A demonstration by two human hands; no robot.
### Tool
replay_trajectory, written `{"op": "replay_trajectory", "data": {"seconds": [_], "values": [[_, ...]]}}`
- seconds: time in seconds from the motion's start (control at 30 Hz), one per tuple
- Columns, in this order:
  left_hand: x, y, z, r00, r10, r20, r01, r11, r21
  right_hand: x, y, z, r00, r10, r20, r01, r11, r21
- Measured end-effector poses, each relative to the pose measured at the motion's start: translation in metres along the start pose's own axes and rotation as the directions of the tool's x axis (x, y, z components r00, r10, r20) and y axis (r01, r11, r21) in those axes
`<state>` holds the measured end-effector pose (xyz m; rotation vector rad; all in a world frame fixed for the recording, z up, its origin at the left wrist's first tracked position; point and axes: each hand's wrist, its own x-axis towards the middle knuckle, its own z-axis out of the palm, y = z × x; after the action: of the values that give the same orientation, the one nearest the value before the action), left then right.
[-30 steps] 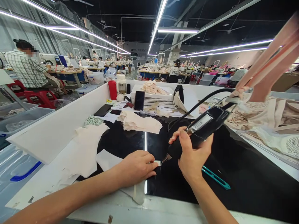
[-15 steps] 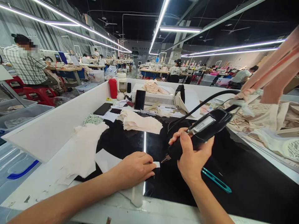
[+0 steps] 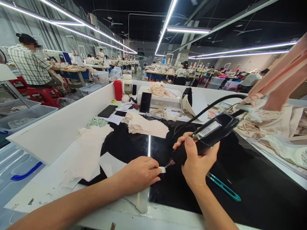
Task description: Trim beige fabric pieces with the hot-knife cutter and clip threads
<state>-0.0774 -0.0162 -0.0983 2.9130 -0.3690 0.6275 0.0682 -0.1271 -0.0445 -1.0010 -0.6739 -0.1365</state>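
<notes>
My right hand is wrapped round a black corded handheld tool with a silver plate on its side. The tool slants down to the left, and its metal tip is at the end of a small white piece. That end pokes out past the fingers of my left hand, which are closed and pressed down on the piece over the black mat. Just left of this hand lies a larger white sheet; whether the two are joined is hidden. A teal slotted tool lies right of my right wrist.
Cream fabric stacks lie at the back and left. Behind them stand a phone, a white vented box and a red bottle. A black cable arches at right, beside piled straps. White panels border the table.
The whole view has shifted slightly. The tool's tip is now closer to the white piece's end. My left hand keeps its place on the piece.
</notes>
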Motion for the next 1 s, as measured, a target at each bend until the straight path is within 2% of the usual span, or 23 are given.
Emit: {"op": "replay_trajectory", "data": {"seconds": [0.63,1.0], "values": [[0.002,0.001,-0.002,1.0,-0.001,0.018,0.001,1.0,0.014,-0.008,-0.01,-0.003,0.999,0.039,0.011,-0.038,0.999,-0.026],[0.0,0.0,0.002,1.0,-0.006,-0.009,0.006,1.0,0.018,0.0,-0.002,-0.001,1.0,0.002,-0.017,-0.002,1.0,-0.001]]}}
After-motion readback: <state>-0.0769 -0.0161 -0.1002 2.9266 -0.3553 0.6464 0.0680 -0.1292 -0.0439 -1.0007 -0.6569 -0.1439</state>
